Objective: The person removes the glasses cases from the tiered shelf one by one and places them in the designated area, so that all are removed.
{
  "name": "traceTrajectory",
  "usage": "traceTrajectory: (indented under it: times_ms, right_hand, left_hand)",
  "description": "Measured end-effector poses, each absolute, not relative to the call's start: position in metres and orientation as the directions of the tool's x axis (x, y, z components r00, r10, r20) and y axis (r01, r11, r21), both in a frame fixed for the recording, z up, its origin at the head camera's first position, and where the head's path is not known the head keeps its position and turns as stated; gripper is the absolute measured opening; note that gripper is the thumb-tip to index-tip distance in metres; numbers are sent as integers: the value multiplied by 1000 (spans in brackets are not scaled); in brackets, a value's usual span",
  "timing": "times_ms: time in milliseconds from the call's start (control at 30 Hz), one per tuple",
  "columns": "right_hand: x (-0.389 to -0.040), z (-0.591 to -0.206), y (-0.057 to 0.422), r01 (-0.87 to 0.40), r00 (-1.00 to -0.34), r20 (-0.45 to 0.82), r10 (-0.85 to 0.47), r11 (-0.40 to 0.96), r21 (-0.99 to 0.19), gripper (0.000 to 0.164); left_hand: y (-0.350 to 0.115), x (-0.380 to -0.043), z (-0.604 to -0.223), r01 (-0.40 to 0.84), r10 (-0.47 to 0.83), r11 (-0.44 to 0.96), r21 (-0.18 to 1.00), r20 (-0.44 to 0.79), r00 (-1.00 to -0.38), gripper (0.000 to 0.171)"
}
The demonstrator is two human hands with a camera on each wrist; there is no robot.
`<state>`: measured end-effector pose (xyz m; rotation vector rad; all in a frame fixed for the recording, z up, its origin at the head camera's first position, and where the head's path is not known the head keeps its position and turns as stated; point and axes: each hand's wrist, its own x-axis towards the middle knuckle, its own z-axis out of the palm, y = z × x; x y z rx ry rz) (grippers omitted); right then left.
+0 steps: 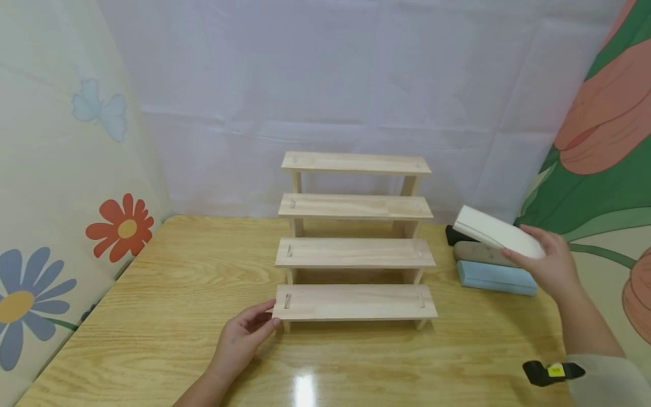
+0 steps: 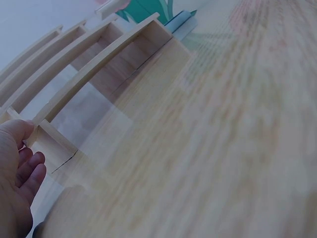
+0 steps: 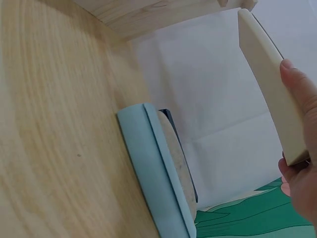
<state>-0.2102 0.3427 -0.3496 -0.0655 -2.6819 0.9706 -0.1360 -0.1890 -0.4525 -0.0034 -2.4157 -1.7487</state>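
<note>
A four-step wooden display rack [image 1: 356, 252] stands on the table. My left hand [image 1: 243, 339] pinches the left end of its lowest board between thumb and fingers, and the left wrist view shows the thumb [image 2: 19, 130] at the board's corner. To the right of the rack, my right hand [image 1: 551, 263] holds a white glasses case [image 1: 495, 230] in the air, tilted, gripped at its right end. Below that case lie a light blue glasses case [image 1: 495, 278], a grey-brown case [image 1: 475, 252] and a black case [image 1: 454, 235], side by side. The white case partly covers the last two.
The wood-grain table [image 1: 168, 316] carries everything. A white cloth [image 1: 325, 73] hangs behind the rack. Flower-printed cloths stand at the left [image 1: 46, 169] and the right [image 1: 605, 186]. A black strap with a yellow label [image 1: 554, 371] shows by the right sleeve.
</note>
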Motion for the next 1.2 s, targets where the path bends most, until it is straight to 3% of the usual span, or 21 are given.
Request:
traceTrajectory:
  times_ms: [1200]
  right_hand:
    - [-176,-413,358,-35,-962,233,143,780,-625,75]
  left_hand:
    - [-187,-135,-449,104,-91,310,945,138,-986,38]
